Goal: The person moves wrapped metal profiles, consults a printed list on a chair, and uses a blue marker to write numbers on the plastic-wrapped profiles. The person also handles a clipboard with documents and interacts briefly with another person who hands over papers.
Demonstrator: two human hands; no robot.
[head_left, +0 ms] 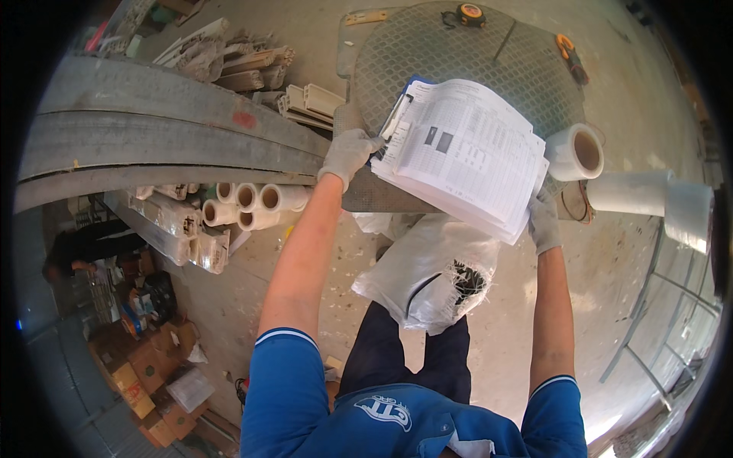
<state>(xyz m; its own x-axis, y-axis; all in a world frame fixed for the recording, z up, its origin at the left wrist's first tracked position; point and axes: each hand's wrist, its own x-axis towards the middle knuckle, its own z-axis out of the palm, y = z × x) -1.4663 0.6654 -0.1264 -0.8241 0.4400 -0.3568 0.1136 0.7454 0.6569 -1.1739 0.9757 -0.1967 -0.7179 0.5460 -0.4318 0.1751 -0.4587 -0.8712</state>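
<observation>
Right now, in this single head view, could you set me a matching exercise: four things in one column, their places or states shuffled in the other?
Things:
1. Left hand
2. Right hand
3. Tape measure
4. White sack

Places or states:
A. Near the picture's top edge
B. Holding the right side of the papers
C. Frayed, with something dark showing
D. Holding the clip end of the clipboard

Pairs: 1-D, 2-B, 3-A, 4-C
</observation>
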